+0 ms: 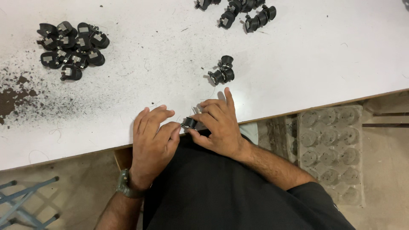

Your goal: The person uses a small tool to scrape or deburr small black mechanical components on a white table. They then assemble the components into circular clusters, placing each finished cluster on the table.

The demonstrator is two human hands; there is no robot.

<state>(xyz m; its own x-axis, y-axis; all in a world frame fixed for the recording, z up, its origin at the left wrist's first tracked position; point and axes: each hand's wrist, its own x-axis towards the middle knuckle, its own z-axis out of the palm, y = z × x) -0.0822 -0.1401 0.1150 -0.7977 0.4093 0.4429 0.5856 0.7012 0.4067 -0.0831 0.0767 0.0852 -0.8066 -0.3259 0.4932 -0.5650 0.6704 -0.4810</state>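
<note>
A small black round part [188, 123] sits at the near edge of the white table [298, 64], pinched between both my hands. My left hand [152, 140] grips it from the left with thumb and forefinger; a dark watch is on that wrist. My right hand [218, 125] holds it from the right, the forefinger stretched out over the table. Just beyond my right fingers lie two more black parts [223, 70] with thin wire ends.
A heap of several black parts with metal tabs [72, 47] lies at the far left. Another group of black parts [243, 10] sits at the far edge. Dark dust and a brown stain [12, 100] cover the left side. A grey moulded tray [330, 149] rests on the floor, right.
</note>
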